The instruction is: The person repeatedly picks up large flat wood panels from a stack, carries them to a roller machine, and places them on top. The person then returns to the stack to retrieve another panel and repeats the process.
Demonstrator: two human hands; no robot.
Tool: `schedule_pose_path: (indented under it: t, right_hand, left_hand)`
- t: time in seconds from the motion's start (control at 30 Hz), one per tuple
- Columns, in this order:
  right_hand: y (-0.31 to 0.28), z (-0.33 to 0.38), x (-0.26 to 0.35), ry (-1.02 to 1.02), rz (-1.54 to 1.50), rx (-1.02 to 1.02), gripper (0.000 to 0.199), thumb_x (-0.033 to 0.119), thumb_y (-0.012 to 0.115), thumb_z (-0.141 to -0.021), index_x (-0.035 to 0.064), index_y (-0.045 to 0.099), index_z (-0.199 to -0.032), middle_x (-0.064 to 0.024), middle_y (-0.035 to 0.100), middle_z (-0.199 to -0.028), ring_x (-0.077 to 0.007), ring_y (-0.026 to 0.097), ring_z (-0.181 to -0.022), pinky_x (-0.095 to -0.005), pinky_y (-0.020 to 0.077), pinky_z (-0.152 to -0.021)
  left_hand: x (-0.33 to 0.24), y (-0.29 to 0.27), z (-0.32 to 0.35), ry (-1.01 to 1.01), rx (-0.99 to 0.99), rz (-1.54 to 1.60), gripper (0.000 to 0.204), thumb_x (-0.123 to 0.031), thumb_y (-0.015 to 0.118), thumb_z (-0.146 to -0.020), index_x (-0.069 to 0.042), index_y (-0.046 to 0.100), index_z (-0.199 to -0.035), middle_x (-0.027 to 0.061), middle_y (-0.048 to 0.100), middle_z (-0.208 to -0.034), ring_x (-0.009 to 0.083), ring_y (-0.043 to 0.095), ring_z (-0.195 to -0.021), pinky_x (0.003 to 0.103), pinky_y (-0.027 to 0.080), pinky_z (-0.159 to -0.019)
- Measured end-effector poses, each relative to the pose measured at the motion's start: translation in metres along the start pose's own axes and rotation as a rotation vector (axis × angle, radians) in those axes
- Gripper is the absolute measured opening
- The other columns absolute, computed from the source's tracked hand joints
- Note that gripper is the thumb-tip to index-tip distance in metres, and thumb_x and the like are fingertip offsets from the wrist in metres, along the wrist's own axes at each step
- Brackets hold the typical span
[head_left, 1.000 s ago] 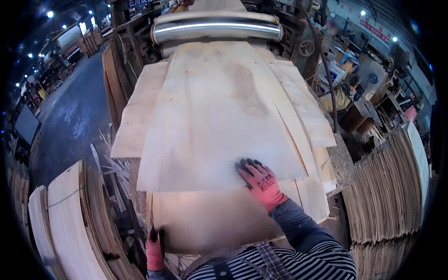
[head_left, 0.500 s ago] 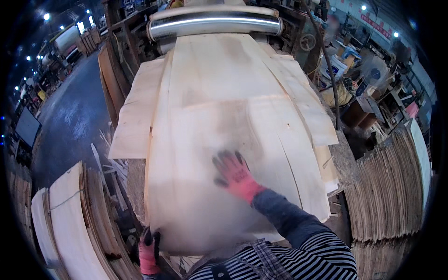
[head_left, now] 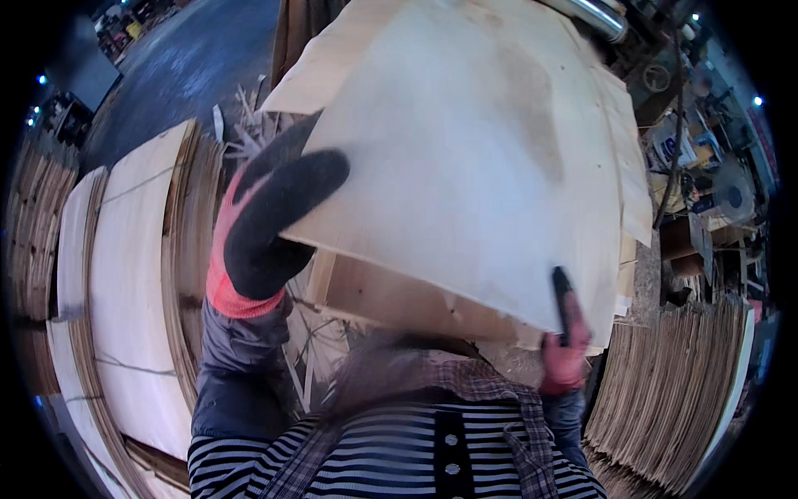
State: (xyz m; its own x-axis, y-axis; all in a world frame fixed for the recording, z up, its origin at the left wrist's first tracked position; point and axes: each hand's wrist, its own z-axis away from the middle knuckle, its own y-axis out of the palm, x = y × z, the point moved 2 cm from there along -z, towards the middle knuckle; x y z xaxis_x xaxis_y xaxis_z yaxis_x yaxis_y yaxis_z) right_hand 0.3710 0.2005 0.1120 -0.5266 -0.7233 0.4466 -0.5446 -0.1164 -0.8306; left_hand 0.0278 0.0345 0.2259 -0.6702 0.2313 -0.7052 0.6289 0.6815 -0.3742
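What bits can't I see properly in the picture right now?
In the head view:
Left hand: some fingertips, hidden behind the wood sheet.
Right hand: fine details, lost to blur.
Metal roller: mostly cut off by the top edge.
Far clutter, top left: too small and dim to name.

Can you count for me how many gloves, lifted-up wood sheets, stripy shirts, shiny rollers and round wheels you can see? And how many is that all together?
Pink-and-black gloves: 2
Lifted wood sheet: 1
Stripy shirt: 1
Shiny roller: 1
Round wheel: 1
Total: 6
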Motion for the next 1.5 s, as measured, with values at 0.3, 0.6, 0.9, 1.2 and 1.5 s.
schedule_pose_path:
  t: [0.3,0.6,0.9,1.2,1.5]
  right_hand:
    - [-0.062,-0.042,0.05,-0.141,0.347,0.267,0.063,0.027,0.069,-0.051,0.0141,0.057,-0.111,-0.013,0.051,-0.116,-0.0303,0.05,-0.104,-0.0409,0.0392,-0.089]
    - [0.02,-0.161,-0.025,-0.202,0.306,0.2,0.052,0.024,0.058,-0.07,0.0151,0.048,-0.121,-0.0128,0.048,-0.121,-0.0319,0.047,-0.109,-0.0419,0.0376,-0.091]
    - [0.106,-0.314,-0.097,-0.114,0.465,0.009,0.055,0.031,0.05,-0.08,0.01,0.037,-0.129,-0.0128,0.04,-0.129,-0.0303,0.033,-0.122,-0.0478,0.0201,-0.103]
    - [0.105,-0.127,-0.032,-0.214,0.209,0.245,0.063,0.04,0.054,-0.076,0.0131,0.035,-0.13,-0.0167,0.032,-0.133,-0.0342,0.027,-0.125,-0.0513,0.0144,-0.103]
    - [0.04,0.022,-0.07,0.238,0.321,0.25,0.073,0.044,0.062,-0.068,0.0058,0.04,-0.126,-0.0198,0.033,-0.131,-0.0378,0.028,-0.123,-0.0513,0.0182,-0.102]
  left_hand:
    - [0.119,0.04,0.138,-0.316,0.331,-0.333,0.06,-0.016,0.064,-0.072,0.002,0.039,-0.123,0.0224,0.049,-0.116,0.0356,0.047,-0.107,0.044,0.035,-0.092]
    - [0.089,0.092,0.121,-0.549,0.256,-0.693,0.07,-0.019,0.063,-0.072,0.001,0.03,-0.129,0.0216,0.05,-0.111,0.0383,0.046,-0.103,0.047,0.033,-0.091]
    - [0.108,0.094,0.121,-0.721,0.234,-0.524,0.071,-0.009,0.061,-0.071,-0.003,0.027,-0.133,0.0227,0.05,-0.112,0.0358,0.05,-0.098,0.04,0.041,-0.084]
    - [0.111,0.085,0.118,-0.802,0.199,-0.261,0.066,-0.003,0.06,-0.073,-0.003,0.03,-0.132,0.0188,0.044,-0.125,0.0301,0.046,-0.111,0.034,0.038,-0.091]
    - [0.079,0.053,0.074,-1.029,0.107,0.441,0.029,-0.014,0.059,-0.081,0.002,0.057,-0.105,0.0072,0.06,-0.094,0.0153,0.056,-0.085,0.027,0.044,-0.076]
